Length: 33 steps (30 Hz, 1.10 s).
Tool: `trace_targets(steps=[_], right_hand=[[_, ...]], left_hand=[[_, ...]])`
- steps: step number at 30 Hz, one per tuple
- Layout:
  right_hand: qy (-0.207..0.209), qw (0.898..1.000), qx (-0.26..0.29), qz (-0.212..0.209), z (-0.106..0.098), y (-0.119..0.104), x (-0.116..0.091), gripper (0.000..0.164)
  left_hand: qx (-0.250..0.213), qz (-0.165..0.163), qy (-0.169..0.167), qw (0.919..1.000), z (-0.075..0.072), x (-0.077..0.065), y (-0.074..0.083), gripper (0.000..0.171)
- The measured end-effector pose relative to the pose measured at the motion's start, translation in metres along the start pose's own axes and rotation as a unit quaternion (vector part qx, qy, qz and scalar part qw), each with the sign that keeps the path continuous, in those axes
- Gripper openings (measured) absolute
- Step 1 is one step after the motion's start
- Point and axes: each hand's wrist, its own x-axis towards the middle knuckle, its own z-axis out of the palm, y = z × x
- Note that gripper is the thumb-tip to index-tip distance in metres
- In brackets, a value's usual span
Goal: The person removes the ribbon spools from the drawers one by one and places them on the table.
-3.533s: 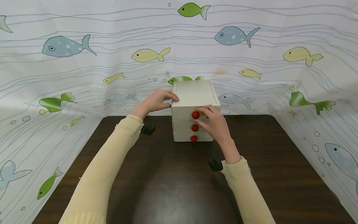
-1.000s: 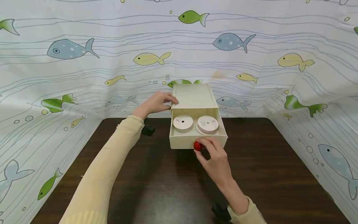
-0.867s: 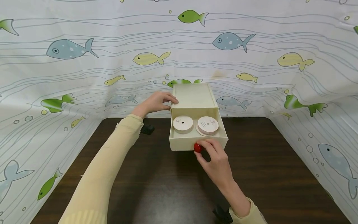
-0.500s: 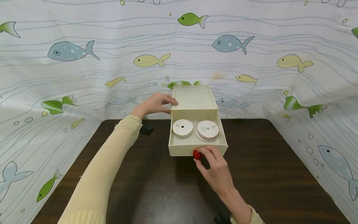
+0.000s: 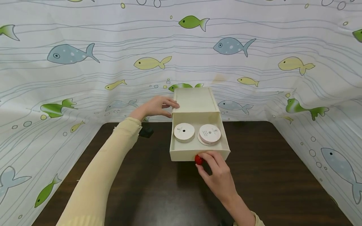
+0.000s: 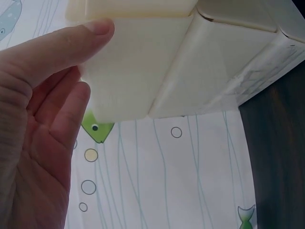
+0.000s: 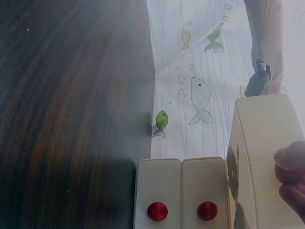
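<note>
A cream mini drawer cabinet [image 5: 195, 99] stands at the back of the table, its top drawer [image 5: 183, 155] pulled far out. My right hand [image 5: 220, 177] pinches the red round knob [image 5: 199, 159] on that drawer's front between thumb and fingers. Inside lie two ribbon spools, a white one [image 5: 184, 131] on the left and a pale pinkish one [image 5: 210, 133] on the right. My left hand [image 5: 156, 106] rests with its fingertips on the cabinet's top left edge. In the left wrist view its thumb [image 6: 62, 45] lies against the cabinet's wall.
Two lower drawers are closed, each with a red knob [image 7: 157, 211], seen in the right wrist view. Behind the dark wooden table [image 5: 158, 191] hangs a white fish-print cloth [image 5: 118, 40], which also runs along both sides.
My right hand took the top drawer's knob and drew the drawer toward me, baring the spools. It slid slightly farther out in the last second. My left hand stayed on the cabinet.
</note>
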Motion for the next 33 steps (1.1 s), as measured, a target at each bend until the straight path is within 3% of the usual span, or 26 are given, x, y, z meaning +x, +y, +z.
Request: trace_targets(steps=[9,17,21,25,30,33], right_hand=[[0.0,1.0,0.0,-0.002,-0.001,-0.001,-0.001,0.045],[-0.003,1.0,0.006,0.011,-0.014,-0.006,0.008,0.031],[-0.062,0.995,0.051,0.067,-0.027,-0.009,0.027,0.032],[-0.149,0.975,0.094,0.132,-0.042,-0.006,0.053,0.028],[-0.234,0.961,0.091,0.114,-0.053,0.005,0.089,0.026],[-0.297,0.946,0.084,0.096,-0.055,0.01,0.109,0.027]], left_hand=[[-0.004,-0.012,-0.001,0.9999,-0.001,0.0,0.002,0.049],[-0.013,-0.007,0.0,0.9999,0.001,-0.001,0.003,0.049],[-0.015,-0.009,-0.001,0.9998,0.004,-0.002,0.003,0.048],[-0.016,-0.002,0.001,0.9999,0.004,-0.002,0.002,0.049],[-0.023,0.002,0.002,0.9997,0.001,-0.003,0.005,0.05],[-0.019,0.0,0.001,0.9998,0.0,-0.003,0.005,0.049]])
